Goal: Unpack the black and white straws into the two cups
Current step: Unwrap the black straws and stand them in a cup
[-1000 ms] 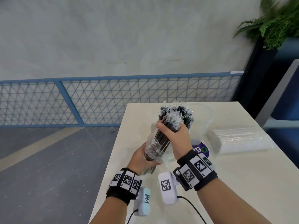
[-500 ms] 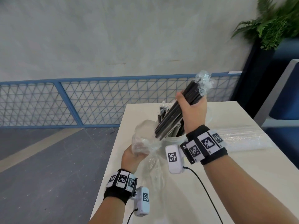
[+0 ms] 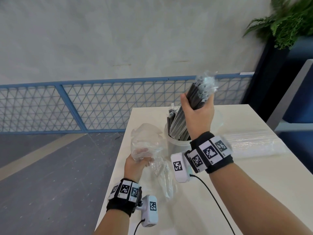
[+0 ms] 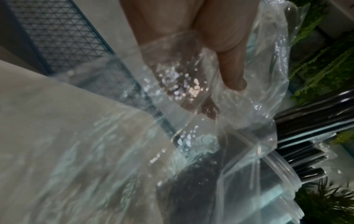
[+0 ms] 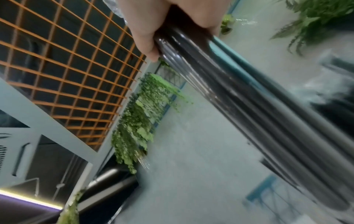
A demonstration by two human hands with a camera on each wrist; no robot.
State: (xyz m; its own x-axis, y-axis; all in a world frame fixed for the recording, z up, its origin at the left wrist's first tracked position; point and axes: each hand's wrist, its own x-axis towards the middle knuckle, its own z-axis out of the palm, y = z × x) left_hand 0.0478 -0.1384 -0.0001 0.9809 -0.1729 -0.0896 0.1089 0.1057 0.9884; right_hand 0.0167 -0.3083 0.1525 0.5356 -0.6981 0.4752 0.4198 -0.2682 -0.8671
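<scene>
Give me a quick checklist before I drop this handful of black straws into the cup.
1. Right hand grips the black straws: ok.
2. Straw tips over the cup: ok, lower ends already inside.
3. Outer bag off: ok, the left hand holds the empty plastic bag.
4. Top ends bare: not ok, plastic clings there.
5. Cup steady: cannot tell.
6. White straws unpacked: not ok, still packed.

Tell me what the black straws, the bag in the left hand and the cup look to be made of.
Black straws: probably glossy plastic; bright highlights streak along them in the right wrist view, and thin clear wrap shows at their tips.
Bag: thin clear plastic film; it crumples, glints, and the left hand shows through it.
Cup: apparently translucent white plastic with a smooth rim; the straws inside show only dimly.
</scene>
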